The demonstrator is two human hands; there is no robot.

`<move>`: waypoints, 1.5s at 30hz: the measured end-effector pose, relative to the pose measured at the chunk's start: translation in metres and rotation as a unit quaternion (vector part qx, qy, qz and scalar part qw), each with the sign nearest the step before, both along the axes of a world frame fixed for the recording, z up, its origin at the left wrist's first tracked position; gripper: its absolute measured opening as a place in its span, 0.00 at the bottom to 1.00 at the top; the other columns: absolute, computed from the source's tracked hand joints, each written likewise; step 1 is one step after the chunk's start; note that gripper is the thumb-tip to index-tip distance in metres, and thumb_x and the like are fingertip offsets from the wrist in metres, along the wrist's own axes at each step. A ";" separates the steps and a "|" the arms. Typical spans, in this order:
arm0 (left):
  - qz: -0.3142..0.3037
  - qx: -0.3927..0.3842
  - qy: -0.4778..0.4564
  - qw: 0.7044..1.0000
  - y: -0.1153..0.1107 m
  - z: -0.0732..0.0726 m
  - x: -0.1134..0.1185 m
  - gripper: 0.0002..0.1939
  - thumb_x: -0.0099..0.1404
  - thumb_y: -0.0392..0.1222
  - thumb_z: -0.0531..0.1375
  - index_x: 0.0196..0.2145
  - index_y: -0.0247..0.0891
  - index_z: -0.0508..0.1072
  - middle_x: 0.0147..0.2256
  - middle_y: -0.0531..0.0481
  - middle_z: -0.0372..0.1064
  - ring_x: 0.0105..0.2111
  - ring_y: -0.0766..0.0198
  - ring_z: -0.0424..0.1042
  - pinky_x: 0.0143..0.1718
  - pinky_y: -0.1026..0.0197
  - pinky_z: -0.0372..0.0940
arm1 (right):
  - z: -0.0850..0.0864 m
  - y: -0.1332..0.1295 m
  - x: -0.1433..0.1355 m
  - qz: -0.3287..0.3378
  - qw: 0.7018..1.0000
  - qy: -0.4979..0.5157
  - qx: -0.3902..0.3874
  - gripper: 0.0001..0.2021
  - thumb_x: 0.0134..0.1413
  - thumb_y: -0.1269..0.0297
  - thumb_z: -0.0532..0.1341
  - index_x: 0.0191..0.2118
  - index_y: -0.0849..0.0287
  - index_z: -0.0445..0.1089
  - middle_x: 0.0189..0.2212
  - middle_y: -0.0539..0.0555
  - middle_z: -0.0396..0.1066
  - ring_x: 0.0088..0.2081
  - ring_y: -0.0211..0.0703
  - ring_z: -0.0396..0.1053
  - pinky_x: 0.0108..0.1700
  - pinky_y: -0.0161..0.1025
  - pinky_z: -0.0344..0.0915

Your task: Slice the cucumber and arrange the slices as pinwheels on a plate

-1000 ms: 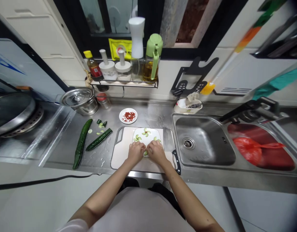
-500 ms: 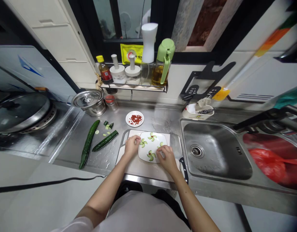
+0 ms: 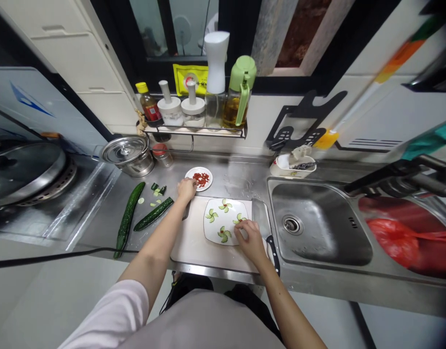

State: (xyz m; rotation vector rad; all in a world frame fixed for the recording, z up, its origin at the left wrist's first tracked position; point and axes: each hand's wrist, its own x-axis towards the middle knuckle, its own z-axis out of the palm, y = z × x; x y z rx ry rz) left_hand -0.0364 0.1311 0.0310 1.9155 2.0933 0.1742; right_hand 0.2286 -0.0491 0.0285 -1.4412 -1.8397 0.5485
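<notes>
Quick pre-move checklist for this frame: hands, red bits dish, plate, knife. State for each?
1. Left hand at the small dish of red bits: ok, fingers at its left rim; whether anything is pinched, cannot tell.
2. Right hand steadying the white plate: ok, fingers rest on its right rim.
3. Plate seated on the cutting board: ok, lies flat, cucumber pinwheels in place.
4. Knife clear of the hands: not ok, blade lies right beside the right hand.
5. Dish stable on the counter: ok, flat, apart from the board.
</notes>
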 end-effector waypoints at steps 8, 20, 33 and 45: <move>-0.015 -0.020 0.060 0.998 0.017 -0.012 0.014 0.15 0.67 0.43 0.52 0.42 0.38 0.77 0.47 0.37 0.70 0.50 0.48 0.66 0.49 0.51 0.60 | 0.002 -0.006 0.004 -0.010 1.000 -0.009 -0.019 0.06 0.60 0.64 0.57 0.33 0.54 0.70 0.34 0.54 0.71 0.40 0.48 0.66 0.45 0.45 0.62; 0.061 0.024 -0.005 0.998 0.001 -0.010 0.024 0.16 0.69 0.43 0.49 0.43 0.37 0.75 0.48 0.36 0.69 0.50 0.48 0.65 0.49 0.49 0.56 | 0.003 -0.010 0.007 -0.022 0.999 -0.009 -0.041 0.07 0.59 0.65 0.56 0.33 0.55 0.70 0.33 0.55 0.71 0.40 0.48 0.65 0.45 0.45 0.61; 0.059 0.077 -0.212 0.972 -0.094 0.003 0.032 0.09 0.64 0.45 0.56 0.34 0.40 0.74 0.35 0.48 0.74 0.38 0.59 0.69 0.44 0.59 0.60 | 0.007 -0.010 0.000 -0.020 0.999 0.003 -0.030 0.07 0.59 0.65 0.55 0.32 0.55 0.69 0.32 0.54 0.71 0.38 0.47 0.66 0.45 0.44 0.61; -0.083 -0.031 -0.394 0.915 -0.203 0.011 0.042 0.10 0.62 0.47 0.58 0.31 0.39 0.73 0.29 0.52 0.72 0.31 0.65 0.68 0.37 0.63 0.63 | 0.018 -0.047 -0.026 0.046 0.995 0.017 -0.089 0.06 0.60 0.66 0.55 0.38 0.55 0.70 0.30 0.52 0.70 0.34 0.43 0.67 0.37 0.39 0.63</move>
